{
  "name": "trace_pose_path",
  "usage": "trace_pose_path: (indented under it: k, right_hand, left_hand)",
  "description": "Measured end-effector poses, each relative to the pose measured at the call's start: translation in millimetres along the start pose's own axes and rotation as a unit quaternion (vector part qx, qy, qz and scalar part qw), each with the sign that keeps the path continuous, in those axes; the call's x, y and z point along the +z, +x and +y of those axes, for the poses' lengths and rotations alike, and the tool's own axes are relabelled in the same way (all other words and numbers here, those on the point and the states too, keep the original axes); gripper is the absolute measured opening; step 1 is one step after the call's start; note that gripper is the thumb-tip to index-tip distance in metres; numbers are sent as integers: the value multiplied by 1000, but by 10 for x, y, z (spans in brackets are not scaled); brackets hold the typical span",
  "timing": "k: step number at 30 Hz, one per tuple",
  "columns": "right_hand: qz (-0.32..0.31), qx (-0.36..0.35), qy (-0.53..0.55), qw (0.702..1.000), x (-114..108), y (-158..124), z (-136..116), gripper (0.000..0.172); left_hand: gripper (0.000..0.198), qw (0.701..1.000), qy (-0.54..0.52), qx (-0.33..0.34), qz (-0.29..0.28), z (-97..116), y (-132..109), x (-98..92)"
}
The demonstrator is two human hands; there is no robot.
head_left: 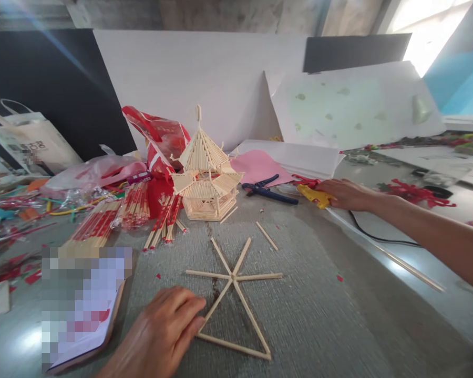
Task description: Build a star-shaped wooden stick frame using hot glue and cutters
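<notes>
Here, left hand (163, 325) at spoked wooden star (233, 277), right hand (345, 194) gripping glue-gun (315, 196)

the stick star (232, 277) is matt wood, the tabletop (311, 315) rough, the glue gun (317, 197) smooth plastic.

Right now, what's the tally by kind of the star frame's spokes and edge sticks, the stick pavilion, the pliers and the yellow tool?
Spokes: 6
Edge stick: 1
Stick pavilion: 1
Pliers: 1
Yellow tool, at the right hand: 1
Total: 10
</notes>
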State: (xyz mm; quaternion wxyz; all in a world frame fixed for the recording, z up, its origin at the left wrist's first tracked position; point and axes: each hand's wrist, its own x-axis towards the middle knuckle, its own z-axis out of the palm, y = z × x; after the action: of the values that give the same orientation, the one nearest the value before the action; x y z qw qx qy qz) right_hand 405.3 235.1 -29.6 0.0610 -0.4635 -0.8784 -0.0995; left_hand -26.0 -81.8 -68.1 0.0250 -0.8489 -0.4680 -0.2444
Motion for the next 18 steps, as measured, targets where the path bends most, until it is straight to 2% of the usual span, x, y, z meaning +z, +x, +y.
trace_pose_path:
  k: [10,14,18]
  right_hand:
    - [56,-13,-20,998,-326,-200,-84,41]
    - [75,-62,1,995,-420,-254,-311,47]
    - [89,-124,71,986,-496,-249,-611,40]
  left_hand:
    - [23,1000,-9,1,-29,21,85,-77]
    - [24,998,-10,-19,-55,-12,145,-60]
    - [22,995,-6,-44,-86,-30,246,-41]
